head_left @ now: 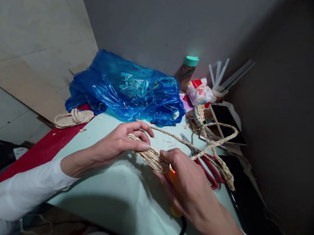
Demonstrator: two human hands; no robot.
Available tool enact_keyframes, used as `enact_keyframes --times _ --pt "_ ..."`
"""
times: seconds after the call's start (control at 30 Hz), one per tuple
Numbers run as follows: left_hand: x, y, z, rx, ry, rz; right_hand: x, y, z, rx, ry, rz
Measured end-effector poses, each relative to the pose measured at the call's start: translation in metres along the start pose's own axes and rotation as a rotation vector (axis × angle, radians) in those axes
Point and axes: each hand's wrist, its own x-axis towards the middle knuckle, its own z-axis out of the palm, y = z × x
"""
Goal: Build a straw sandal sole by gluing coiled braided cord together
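A flat oblong coil of braided straw cord (153, 159) is held between both hands above the table. My left hand (126, 139) pinches its left end, thumb on top and fingers curled behind. My right hand (183, 177) closes around the coil's right end, thumb on the upper side. Behind the right palm, a yellow tool (176, 210) with a glowing orange light and a black cord is mostly hidden. It looks like a glue gun, and I cannot tell if that hand grips it. A loose length of straw braid (212, 143) loops across red-handled scissors (209, 170).
A blue plastic bag (126, 88) covers the table's back. A second straw coil (74, 119) lies at the left on red material. Behind on the right stand a green-lidded bottle (188, 71), a tissue pack (199, 91), a cup of translucent sticks (219, 90), a small basket (200, 115) and a dark-screened tablet (227, 123).
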Motion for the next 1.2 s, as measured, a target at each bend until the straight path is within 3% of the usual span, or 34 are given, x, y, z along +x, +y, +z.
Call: enact_keyframes --times 0.27,0.4,0.5,0.67,0.77,0.9,1.2 --pt "0.001 -0.009 0.004 -0.135 0.007 0.022 0.0 0.0 -0.002 0.009 0.002 0.008" --pt "0.003 -0.006 -0.006 -0.093 -0.109 0.047 0.004 0.001 -0.007 0.045 0.019 0.025" --pt "0.004 0.002 -0.017 0.189 -0.141 0.136 0.005 -0.001 -0.013 0.109 0.028 0.074" --pt "-0.002 0.014 -0.015 0.965 0.009 0.553 0.006 -0.002 -0.018 0.14 0.019 0.126" --pt "-0.005 0.014 -0.005 1.277 -0.114 0.733 0.006 0.0 -0.016 0.14 -0.02 0.145" --pt "-0.002 0.009 0.0 1.332 -0.251 0.764 0.004 0.002 -0.014 0.16 -0.058 0.205" --pt "0.001 0.003 0.0 1.274 -0.304 0.738 0.007 0.0 -0.018 0.192 -0.08 0.223"
